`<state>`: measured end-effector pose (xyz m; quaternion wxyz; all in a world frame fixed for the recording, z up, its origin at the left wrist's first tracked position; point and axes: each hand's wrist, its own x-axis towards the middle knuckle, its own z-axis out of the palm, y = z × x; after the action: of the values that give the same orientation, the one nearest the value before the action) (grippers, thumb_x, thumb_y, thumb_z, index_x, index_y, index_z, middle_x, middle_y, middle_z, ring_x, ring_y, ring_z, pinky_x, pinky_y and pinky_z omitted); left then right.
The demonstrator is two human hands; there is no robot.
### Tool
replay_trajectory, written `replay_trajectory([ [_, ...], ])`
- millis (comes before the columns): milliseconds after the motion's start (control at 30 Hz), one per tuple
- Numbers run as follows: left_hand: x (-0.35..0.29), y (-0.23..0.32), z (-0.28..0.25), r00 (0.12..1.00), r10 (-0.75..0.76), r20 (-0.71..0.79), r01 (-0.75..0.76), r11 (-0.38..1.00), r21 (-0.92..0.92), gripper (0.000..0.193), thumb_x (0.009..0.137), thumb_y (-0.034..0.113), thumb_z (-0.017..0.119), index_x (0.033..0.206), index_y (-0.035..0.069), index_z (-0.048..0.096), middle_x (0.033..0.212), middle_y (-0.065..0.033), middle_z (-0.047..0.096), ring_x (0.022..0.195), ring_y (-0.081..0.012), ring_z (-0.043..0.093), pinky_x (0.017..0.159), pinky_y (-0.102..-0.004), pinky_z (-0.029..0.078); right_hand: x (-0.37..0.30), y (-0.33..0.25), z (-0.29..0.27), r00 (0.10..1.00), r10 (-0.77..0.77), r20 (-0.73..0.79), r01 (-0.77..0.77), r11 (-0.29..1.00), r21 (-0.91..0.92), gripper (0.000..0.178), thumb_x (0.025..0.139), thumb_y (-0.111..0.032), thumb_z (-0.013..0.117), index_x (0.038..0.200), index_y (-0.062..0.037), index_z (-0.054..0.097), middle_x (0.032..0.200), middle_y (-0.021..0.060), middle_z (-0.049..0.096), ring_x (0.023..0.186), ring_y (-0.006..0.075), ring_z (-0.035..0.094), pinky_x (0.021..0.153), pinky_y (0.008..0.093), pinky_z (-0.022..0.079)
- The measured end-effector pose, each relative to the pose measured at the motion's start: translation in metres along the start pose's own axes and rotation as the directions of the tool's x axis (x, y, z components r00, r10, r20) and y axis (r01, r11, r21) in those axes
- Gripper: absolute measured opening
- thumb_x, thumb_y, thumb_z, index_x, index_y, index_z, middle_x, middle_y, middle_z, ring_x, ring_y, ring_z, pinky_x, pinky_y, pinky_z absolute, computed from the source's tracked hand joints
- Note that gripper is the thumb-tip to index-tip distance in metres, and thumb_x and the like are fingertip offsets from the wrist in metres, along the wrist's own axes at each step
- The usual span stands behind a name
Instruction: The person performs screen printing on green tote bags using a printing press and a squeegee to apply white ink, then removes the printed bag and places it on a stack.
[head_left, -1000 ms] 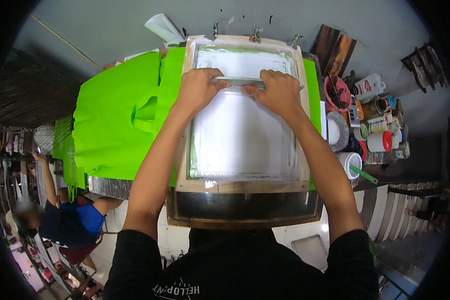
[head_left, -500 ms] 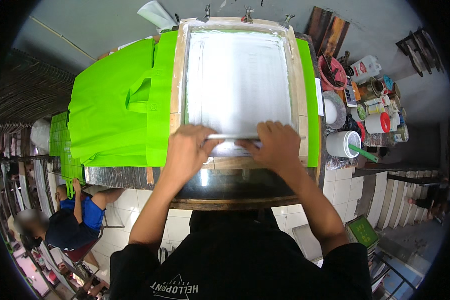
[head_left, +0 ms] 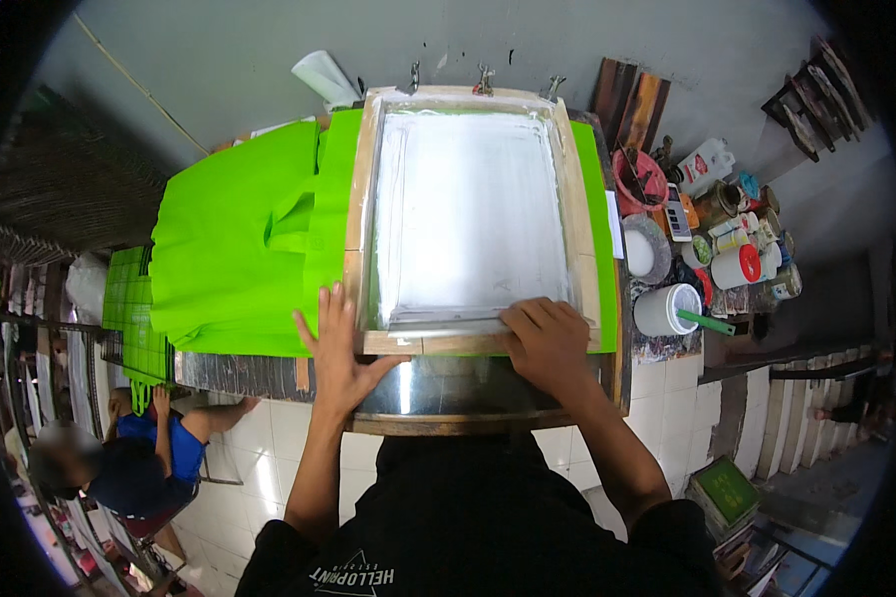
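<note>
A wooden screen-printing frame [head_left: 584,261] lies over bright green fabric on the table. White ink streaks cover its mesh [head_left: 473,214]. Along the near inner edge of the frame rests a squeegee [head_left: 443,326]. My right hand [head_left: 550,343] is closed round the squeegee's right end. At the frame's near left corner, my left hand [head_left: 338,353] is open with its fingers spread, off the squeegee. Left of the frame, a green fabric bag [head_left: 229,244] with a handle lies flat.
Metal clamps [head_left: 484,80] stand at the frame's far edge. To the right are a white tub [head_left: 667,310] with a green-handled tool, a pink basin [head_left: 639,181] and several paint containers [head_left: 735,266]. A person in blue shorts [head_left: 139,453] sits at lower left.
My left hand has let go of the squeegee, opened and moved to the frame's corner. The squeegee now lies against the near edge, held by my right hand. The view has shifted.
</note>
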<state>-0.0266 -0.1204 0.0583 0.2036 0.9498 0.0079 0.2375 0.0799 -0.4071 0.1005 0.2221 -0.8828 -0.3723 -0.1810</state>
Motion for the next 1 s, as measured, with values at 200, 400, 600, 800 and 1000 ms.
replay_trajectory([
  [200, 0.064, 0.027, -0.055, 0.946, 0.044, -0.320, -0.065, 0.996, -0.056, 0.138, 0.058, 0.066, 0.089, 0.161, 0.008, 0.018, 0.165, -0.0210, 0.027, 0.155, -0.0393, 0.016, 0.120, -0.0634, -0.005, 0.064, 0.002, -0.072, 0.950, -0.151, -0.272, 0.124, 0.986, -0.115, 0.026, 0.071, -0.019, 0.076, 0.094, -0.0109, 0.067, 0.096, 0.0035, 0.068, 0.087, 0.0243, 0.067, 0.077, 0.0386, 0.051],
  [400, 0.113, -0.023, -0.040, 0.922, -0.362, -0.137, 0.326, 0.917, -0.230, 0.109, 0.082, 0.066, 0.072, 0.156, -0.001, 0.028, 0.162, -0.0239, 0.030, 0.151, -0.0374, 0.027, 0.122, -0.0573, 0.011, 0.176, 0.007, -0.145, 0.919, -0.161, -0.360, 0.051, 0.954, -0.295, 0.018, 0.085, -0.027, 0.072, 0.083, -0.0097, 0.068, 0.081, 0.0100, 0.068, 0.077, 0.0296, 0.068, 0.069, 0.0442, 0.050],
  [600, 0.085, -0.114, -0.004, 0.507, -0.715, 0.481, 0.862, 0.416, -0.291, 0.046, 0.092, 0.038, 0.072, 0.111, -0.004, 0.069, 0.106, -0.0089, 0.069, 0.101, -0.0209, 0.060, 0.099, -0.0313, 0.041, 0.254, 0.005, -0.186, 0.943, -0.033, -0.332, -0.063, 0.960, -0.272, 0.034, 0.090, -0.033, 0.071, 0.098, -0.0004, 0.073, 0.086, 0.0191, 0.073, 0.074, 0.0347, 0.068, 0.071, 0.0443, 0.053],
  [800, 0.072, -0.176, -0.046, 0.711, -0.688, 0.142, 0.630, 0.535, -0.563, 0.009, 0.092, 0.013, 0.070, 0.090, 0.005, 0.072, 0.086, 0.0015, 0.066, 0.087, -0.0118, 0.058, 0.087, -0.0261, 0.044, 0.317, 0.043, -0.193, 0.912, 0.008, -0.411, -0.111, 0.967, -0.229, 0.047, 0.087, -0.039, 0.072, 0.106, 0.0033, 0.074, 0.094, 0.0233, 0.074, 0.086, 0.0360, 0.071, 0.081, 0.0438, 0.054],
  [1000, 0.041, -0.322, -0.208, 0.640, -0.653, -0.404, 0.741, 0.664, 0.099, 0.028, 0.098, 0.024, 0.064, 0.116, 0.003, 0.070, 0.115, -0.0147, 0.074, 0.101, -0.0307, 0.069, 0.090, -0.0365, 0.050, 0.336, 0.047, -0.200, 0.928, 0.067, -0.367, -0.116, 0.987, -0.114, 0.041, 0.084, -0.032, 0.075, 0.102, 0.0049, 0.074, 0.090, 0.0226, 0.074, 0.081, 0.0303, 0.071, 0.079, 0.0400, 0.053],
])
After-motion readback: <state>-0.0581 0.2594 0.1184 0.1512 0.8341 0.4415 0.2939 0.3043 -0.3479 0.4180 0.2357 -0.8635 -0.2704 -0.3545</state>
